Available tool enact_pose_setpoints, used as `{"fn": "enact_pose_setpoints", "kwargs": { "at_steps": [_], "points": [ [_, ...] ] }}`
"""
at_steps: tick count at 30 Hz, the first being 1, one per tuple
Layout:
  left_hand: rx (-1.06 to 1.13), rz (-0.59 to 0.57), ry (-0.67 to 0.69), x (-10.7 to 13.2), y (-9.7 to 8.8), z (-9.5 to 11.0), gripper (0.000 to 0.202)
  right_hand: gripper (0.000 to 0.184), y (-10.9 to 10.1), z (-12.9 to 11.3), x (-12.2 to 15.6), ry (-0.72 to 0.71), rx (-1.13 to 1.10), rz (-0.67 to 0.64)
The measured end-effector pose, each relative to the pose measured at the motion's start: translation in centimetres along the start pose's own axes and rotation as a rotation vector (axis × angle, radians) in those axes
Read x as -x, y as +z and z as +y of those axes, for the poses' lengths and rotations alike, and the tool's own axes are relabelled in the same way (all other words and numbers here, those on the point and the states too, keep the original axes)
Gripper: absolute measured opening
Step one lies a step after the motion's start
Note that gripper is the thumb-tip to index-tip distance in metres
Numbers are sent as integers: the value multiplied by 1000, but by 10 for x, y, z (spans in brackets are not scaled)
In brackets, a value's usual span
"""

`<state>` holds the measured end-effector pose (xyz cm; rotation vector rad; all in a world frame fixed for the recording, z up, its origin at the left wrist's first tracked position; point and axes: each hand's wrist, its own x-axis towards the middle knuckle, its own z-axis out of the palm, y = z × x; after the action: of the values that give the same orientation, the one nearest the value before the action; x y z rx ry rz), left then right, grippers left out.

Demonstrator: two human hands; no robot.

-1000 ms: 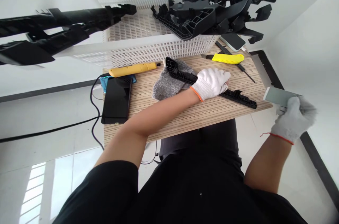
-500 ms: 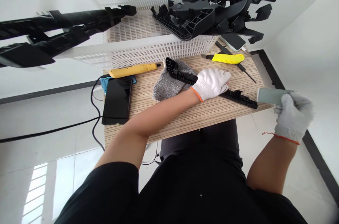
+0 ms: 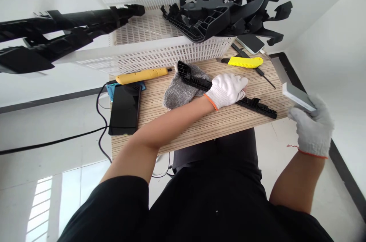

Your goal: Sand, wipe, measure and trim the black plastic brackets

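Observation:
My left hand (image 3: 226, 88), in a white knit glove, is closed over the middle of a long black plastic trim strip (image 3: 257, 107) and rests with it on the table. The strip's far left end lies across a folded grey cloth (image 3: 180, 90). Out past the table's right edge, my right hand (image 3: 314, 127), in a greyer glove, grips a flat pale grey-green block (image 3: 299, 96) with a white edge. The block is tilted and apart from the strip; its lower end is hidden in the fingers.
A white slatted basket (image 3: 154, 53) holding black plastic parts (image 3: 211, 20) stands behind. A yellow utility knife (image 3: 245, 62), blade out, and a thin black tool (image 3: 264, 75) lie right. A yellow corded tool (image 3: 143, 76), dark phone (image 3: 125, 108) and white device (image 3: 251, 44) are also on the wooden table (image 3: 171, 131).
My right hand has turned the block, so its free end now points up and left and its white edge shows more. My left hand and the strip stay put.

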<state>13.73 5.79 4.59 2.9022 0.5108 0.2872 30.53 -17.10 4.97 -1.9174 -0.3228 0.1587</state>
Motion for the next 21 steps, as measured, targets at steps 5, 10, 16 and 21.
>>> {"fn": "enact_pose_setpoints", "kwargs": {
  "at_steps": [5, 10, 16, 21],
  "points": [
    [17, 6, 6, -1, 2, -1, 33, 13, -14, 1, 1, 56, 49, 52],
    [5, -5, 10, -1, 1, -1, 35, 21, -16, -2, 2, 138, 250, -393],
    [0, 29, 14, -1, 5, -2, 34, 40, 13, -8, 4, 69, 155, -211],
    [-28, 61, 16, 0, 7, -3, 35, 61, 10, 0, -9, 5, 138, -104]
  ]
}}
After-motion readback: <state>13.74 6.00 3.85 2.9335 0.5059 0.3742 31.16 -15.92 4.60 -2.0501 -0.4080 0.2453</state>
